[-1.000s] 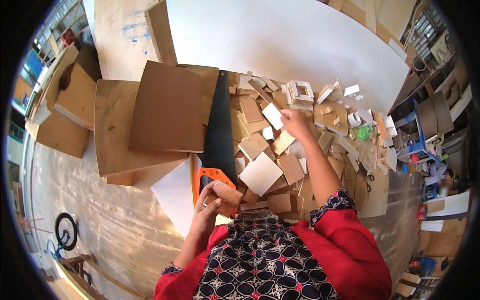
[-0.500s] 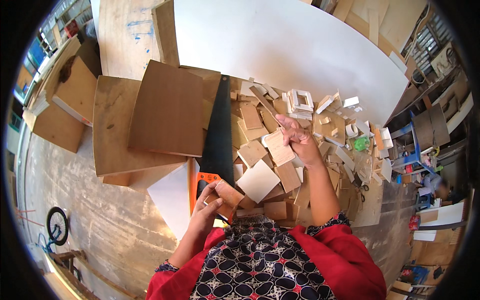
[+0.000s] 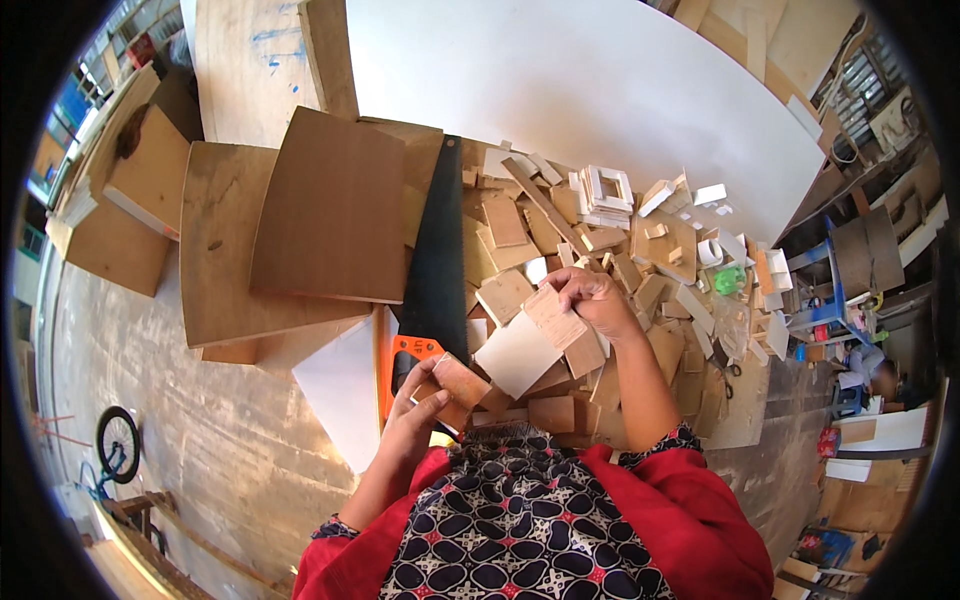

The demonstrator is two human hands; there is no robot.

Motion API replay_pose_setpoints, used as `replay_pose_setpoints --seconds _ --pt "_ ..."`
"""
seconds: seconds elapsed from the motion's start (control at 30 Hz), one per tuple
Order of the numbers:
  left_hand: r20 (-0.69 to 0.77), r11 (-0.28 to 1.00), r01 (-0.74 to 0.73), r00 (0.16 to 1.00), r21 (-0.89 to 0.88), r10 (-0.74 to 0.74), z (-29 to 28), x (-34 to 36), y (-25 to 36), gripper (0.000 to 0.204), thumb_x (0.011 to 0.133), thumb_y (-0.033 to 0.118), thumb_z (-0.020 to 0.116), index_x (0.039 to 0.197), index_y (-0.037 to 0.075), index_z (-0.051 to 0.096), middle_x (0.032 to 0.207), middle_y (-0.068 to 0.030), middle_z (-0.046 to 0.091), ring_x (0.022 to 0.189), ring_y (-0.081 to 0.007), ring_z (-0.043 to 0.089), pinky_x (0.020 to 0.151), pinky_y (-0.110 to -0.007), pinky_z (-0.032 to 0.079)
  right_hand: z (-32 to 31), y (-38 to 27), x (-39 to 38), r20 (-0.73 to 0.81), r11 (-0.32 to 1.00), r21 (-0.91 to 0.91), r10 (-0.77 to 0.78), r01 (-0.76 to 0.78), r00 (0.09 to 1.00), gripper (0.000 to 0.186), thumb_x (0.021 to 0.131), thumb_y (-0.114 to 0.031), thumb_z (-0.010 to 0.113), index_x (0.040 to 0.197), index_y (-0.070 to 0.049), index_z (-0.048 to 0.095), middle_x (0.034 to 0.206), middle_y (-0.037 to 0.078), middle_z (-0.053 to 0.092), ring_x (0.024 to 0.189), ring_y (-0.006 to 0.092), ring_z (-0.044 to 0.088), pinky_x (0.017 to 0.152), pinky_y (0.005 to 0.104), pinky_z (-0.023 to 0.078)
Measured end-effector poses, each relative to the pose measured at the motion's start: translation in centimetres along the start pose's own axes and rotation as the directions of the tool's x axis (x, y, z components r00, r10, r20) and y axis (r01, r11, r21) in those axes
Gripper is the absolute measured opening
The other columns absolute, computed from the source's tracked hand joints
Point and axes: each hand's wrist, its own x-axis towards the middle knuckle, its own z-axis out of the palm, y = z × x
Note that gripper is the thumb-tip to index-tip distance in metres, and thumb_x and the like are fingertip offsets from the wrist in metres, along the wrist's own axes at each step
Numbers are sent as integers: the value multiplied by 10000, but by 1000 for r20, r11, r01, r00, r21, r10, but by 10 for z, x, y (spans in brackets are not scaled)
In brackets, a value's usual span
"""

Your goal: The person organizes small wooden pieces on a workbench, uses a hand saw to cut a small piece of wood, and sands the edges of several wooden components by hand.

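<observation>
My left hand (image 3: 410, 408) grips a small reddish-brown wood block (image 3: 462, 382), thumb on its near side, just over the orange handle of a handsaw (image 3: 436, 250). Pinched by a corner in my right hand (image 3: 592, 298) is a pale, light-grained wood piece (image 3: 553, 318), its fingers curled over the top edge. Below that piece lies a white-faced square board (image 3: 514, 358), partly covered by it. Around both hands spreads a heap of wood offcuts, among them a brown block (image 3: 552, 414) close to my body.
Left of the saw, large brown panels (image 3: 330, 215) lie stacked. A big white sheet (image 3: 560, 80) stretches across the far side. Stacked square frames (image 3: 605, 192), a green plastic scrap (image 3: 730, 280) and scissors (image 3: 733, 378) are at the right. A bicycle wheel (image 3: 118, 444) shows lower left.
My right hand has closed from stretched fingers into a pinch on the pale wood piece, which has shifted toward me and slightly left. My left hand stays nearly still with its block.
</observation>
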Motion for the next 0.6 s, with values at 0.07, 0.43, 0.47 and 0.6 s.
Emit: replay_pose_setpoints --seconds 0.07,0.43,0.47,0.6 --pt "-11 1000 -7 1000 -6 7 -1 -1 1 568 833 84 647 1355 67 423 1262 -84 509 1185 -213 504 1015 -343 393 -1 8 0 13 999 -17 31 -31 999 254 658 189 496 674 -23 635 1023 113 666 955 176 610 842 285 462" --pt "-40 1000 -9 999 -15 8 -9 -3 -1 587 832 86 649 1367 64 409 1270 -87 504 1192 -224 506 1007 -351 409 -2 -19 24 87 697 -701 293 -151 952 200 760 -11 518 780 -70 708 821 122 684 756 217 650 687 324 502" --pt "-39 1000 -8 999 -15 7 -10 -3 -2 589 831 85 650 1368 63 407 1272 -86 503 1193 -223 505 1008 -350 409 2 -30 32 23 609 -765 349 -208 937 188 777 -41 533 786 -82 716 805 113 685 714 221 649 654 328 502" --pt "-34 1000 8 999 -7 -8 -5 0 0 591 834 84 648 1371 58 403 1279 -89 496 1194 -220 501 1016 -345 400 16 -17 73 -182 662 -723 95 -199 979 196 851 -211 615 1001 -110 689 851 106 686 744 233 654 683 343 512"
